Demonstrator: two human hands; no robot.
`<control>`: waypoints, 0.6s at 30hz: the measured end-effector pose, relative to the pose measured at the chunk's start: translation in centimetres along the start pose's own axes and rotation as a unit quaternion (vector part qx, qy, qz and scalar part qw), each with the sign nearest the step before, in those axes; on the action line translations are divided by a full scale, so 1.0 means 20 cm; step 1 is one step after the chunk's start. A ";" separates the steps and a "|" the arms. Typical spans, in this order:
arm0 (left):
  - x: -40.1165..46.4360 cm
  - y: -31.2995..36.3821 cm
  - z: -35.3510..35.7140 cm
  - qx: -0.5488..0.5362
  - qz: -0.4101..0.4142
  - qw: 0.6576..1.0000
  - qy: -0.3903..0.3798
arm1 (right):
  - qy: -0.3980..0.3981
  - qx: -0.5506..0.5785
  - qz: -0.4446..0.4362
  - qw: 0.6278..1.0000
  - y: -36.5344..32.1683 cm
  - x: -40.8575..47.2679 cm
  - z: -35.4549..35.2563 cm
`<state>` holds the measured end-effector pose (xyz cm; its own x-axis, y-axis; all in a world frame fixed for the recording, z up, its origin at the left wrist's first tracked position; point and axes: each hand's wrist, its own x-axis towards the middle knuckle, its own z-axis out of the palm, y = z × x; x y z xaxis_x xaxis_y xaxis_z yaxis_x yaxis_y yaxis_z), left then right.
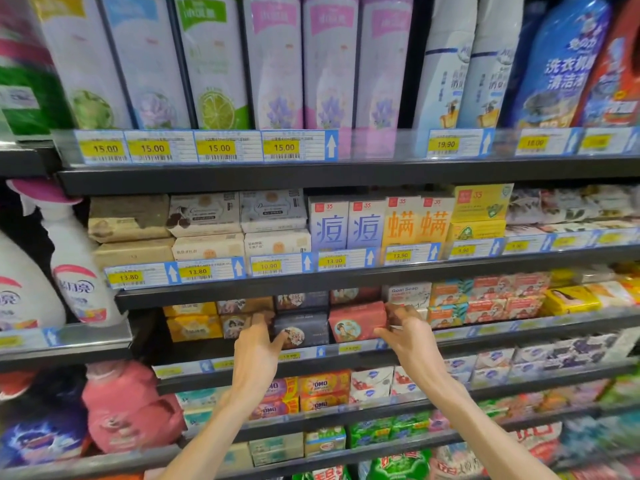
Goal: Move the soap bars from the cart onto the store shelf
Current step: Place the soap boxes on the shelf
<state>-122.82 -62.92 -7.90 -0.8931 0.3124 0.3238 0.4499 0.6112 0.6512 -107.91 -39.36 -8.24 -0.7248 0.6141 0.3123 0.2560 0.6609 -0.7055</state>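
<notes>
On the third shelf (346, 349) a dark navy soap bar (304, 329) and a red soap bar (356, 322) stand side by side at the front edge. My left hand (258, 344) grips the left end of the navy bar, thumb across its front. My right hand (407, 336) holds the right end of the red bar, fingers curled behind it. More bars of the same kind sit stacked behind them. The cart is out of view.
Yellow soap boxes (194, 325) stand left of the navy bar, Goat Soap boxes (408, 294) and orange boxes to the right. Shelves above hold boxed soaps and tall bottles (214, 64). Detergent bottles (79, 271) stand far left. Lower shelves carry more packs.
</notes>
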 end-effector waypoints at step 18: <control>0.02 -0.02 0.02 0.014 0.012 1.000 -0.006 | 0.082 -0.084 -0.016 0.993 -0.02 -0.02 0.10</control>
<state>-123.29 -62.73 -8.28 -0.8820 0.3365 0.3301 0.4713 0.6239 0.6234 -109.06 -40.68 -9.33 -0.6244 0.6439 0.4421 0.3472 0.7358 -0.5814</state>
